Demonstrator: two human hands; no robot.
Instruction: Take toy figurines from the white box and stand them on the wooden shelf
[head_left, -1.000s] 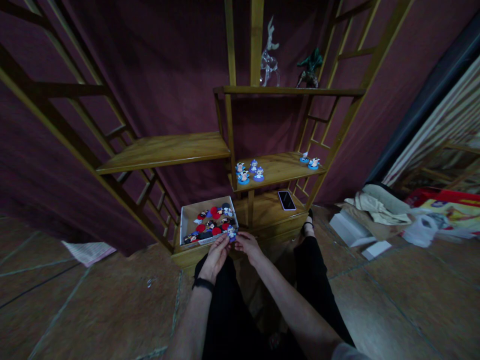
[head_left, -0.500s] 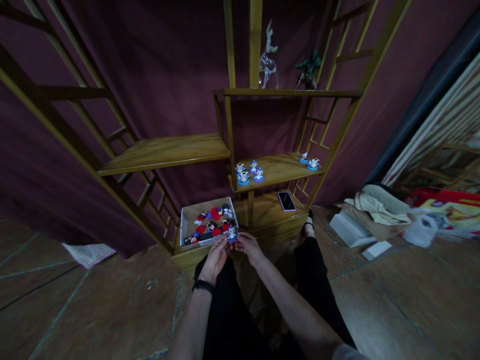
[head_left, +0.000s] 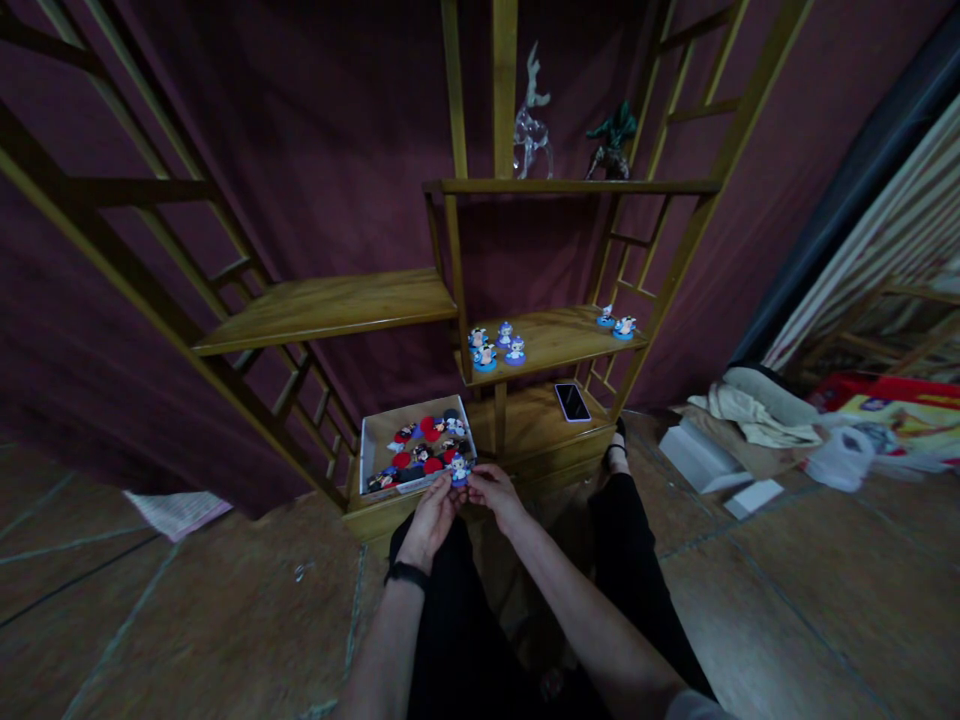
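Observation:
A small purple-and-white figurine [head_left: 460, 468] on a round base is held between my two hands, just over the front right corner of a white box. My left hand [head_left: 433, 515] pinches it from the left. From the right, my right hand [head_left: 495, 492] has its thumb and fingertips closed on the figurine's side. Inside the open box [head_left: 365, 445] lie several figurines with red, black and blue parts. Several blue- and purple-based figurines [head_left: 514, 350] stand at the left of the middle shelf [head_left: 562, 335], and two more figurines [head_left: 623, 327] stand at its right end.
A phone [head_left: 572, 402] lies on the bottom shelf. A clear deer ornament [head_left: 532, 130] and a dark green statuette [head_left: 613, 140] stand on the upper shelf. White cartons [head_left: 701, 458], cloth and a plastic bag [head_left: 841, 458] lie on the floor to the right.
The held figurine has shifted slightly left, and my right hand's fingers have come closer around it. The view has moved a little; the shelf figurines stay in place.

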